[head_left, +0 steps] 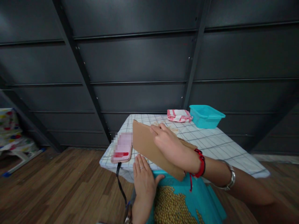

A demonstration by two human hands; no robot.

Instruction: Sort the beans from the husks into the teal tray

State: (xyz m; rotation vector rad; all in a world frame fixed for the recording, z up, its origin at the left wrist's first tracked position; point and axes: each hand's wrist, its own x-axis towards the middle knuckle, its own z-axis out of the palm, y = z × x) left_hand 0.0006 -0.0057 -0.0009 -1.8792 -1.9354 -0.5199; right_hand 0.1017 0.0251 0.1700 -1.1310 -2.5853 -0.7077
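Observation:
My right hand [163,137] grips the upper edge of a flat brown piece of cardboard [147,143], which is tilted over the table edge. Below the cardboard's lower corner sits a turquoise plastic container [198,193] with many small round tan beans [173,205] inside. My left hand [143,174] lies with fingers stretched out at the container's left rim and the table's front edge, its thumb over the rim. Part of the container is cut off by the bottom of the view.
The table has a white checked cloth [233,149]. A phone in a pink case [123,146] lies at its left, with a dark strap [120,183] hanging down. At the back are a folded red-and-white cloth [178,115] and a second turquoise container [206,117]. A dark panelled wall [140,62] stands behind.

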